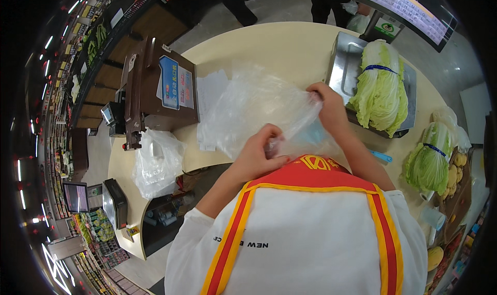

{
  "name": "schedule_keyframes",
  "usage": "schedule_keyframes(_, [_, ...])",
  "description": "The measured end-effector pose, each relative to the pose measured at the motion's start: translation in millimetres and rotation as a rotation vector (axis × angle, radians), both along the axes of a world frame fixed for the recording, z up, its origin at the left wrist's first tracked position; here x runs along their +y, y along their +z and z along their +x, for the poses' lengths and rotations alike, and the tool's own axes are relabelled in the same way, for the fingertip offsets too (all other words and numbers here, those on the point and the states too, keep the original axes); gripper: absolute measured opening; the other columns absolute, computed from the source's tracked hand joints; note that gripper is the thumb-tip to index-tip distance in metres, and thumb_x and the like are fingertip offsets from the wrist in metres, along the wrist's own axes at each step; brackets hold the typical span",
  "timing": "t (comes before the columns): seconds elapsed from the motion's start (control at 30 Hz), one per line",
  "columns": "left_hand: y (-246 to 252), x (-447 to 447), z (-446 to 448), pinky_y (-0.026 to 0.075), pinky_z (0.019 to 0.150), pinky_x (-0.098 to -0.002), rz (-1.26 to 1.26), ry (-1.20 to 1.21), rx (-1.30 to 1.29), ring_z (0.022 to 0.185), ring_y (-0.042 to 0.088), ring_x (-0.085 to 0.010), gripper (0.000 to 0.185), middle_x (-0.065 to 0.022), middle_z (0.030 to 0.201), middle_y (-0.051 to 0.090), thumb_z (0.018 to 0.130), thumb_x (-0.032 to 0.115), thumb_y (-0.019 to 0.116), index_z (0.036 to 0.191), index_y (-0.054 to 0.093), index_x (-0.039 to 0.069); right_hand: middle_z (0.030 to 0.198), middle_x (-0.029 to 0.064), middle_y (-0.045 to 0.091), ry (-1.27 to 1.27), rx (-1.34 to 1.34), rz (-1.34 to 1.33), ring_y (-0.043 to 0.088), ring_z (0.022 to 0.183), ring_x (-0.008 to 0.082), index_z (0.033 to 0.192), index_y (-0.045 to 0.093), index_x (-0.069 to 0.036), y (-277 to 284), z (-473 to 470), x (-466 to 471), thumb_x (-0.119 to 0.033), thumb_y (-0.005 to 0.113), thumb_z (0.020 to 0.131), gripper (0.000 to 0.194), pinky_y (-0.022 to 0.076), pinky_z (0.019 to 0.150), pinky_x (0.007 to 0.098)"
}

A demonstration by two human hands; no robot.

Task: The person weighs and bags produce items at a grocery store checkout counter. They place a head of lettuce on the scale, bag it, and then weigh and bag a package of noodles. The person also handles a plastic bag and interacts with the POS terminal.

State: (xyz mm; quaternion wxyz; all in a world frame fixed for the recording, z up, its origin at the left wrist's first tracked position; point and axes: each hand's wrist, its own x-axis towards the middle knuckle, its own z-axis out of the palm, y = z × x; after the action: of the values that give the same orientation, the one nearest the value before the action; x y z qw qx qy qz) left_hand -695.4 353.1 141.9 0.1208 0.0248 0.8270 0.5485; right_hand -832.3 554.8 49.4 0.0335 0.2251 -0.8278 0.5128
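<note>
A large clear plastic bag (252,108) is spread out in front of me above the cream counter. My left hand (260,151) grips its near edge, close to my red apron, with the fingers curled in. Farther out and to the right, my right hand (328,100) pinches the bag's rim, and the film stretches between both hands. The bag looks empty. To the right of my right hand, a napa cabbage (380,89) with a blue band lies on the steel pan of a weighing scale (343,65).
A brown bag-sealing machine (163,89) stands at the left, with a stack of clear bags (159,163) hanging beside it. At right lie a blue-handled tool (381,156), a second banded cabbage (427,159) and potatoes (454,174). The scale's screen (407,11) rises behind. People (330,3) stand beyond the counter (279,42).
</note>
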Motion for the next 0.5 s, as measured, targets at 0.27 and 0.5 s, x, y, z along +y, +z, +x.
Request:
schedule_keyframes(0.27, [-72,-104,-32,0.052,0.072,-0.0363,-0.582,0.453,0.374,0.083,0.063,-0.0273,0.020,-0.0097,0.089,0.063,0.087,0.002,0.061,0.105,0.066,0.008,0.102,0.0133,0.066,0.788,-0.587,0.241,0.063,0.087,0.0210,0.121,0.056,0.000,54,34,10,-0.032,0.076,0.080,0.056,0.0509,0.072,0.0341])
schedule_keyframes(0.5, [-13,-69,-22,0.050,0.075,-0.0294,0.597,0.502,-0.023,0.081,0.058,-0.0159,0.038,-0.0015,0.088,0.055,0.084,-0.002,0.058,0.120,0.053,0.009,0.104,0.0165,0.064,0.317,-0.041,0.249,0.064,0.093,0.0336,0.107,0.061,-0.003,36,-8,42,-0.005,0.057,0.083,0.024,0.0514,0.082,0.0395])
